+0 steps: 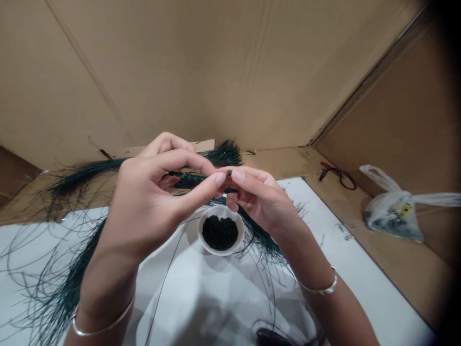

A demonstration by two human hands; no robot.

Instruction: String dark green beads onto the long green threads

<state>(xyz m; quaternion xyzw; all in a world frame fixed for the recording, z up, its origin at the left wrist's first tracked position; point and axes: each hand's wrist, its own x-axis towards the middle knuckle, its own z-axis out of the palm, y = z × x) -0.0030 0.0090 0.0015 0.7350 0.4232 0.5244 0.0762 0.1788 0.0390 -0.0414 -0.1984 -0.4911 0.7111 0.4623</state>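
My left hand (154, 202) and my right hand (257, 197) meet fingertip to fingertip above a small white bowl (220, 248) of dark green beads (219, 233). Both hands pinch a thin dark green beaded strand (187, 179) that runs between them. The left thumb and forefinger close on it near the right fingertips. Each wrist wears a thin silver bangle. Dark green wire strands (65, 283) fan out across the white sheet below.
A white sheet (360, 269) covers the cardboard worktop. Cardboard walls (216, 67) close in the back and right. A bundle of green strands (82, 175) lies at the back left. A knotted plastic bag (392, 211) and a red-and-black tool (338, 175) lie at the right.
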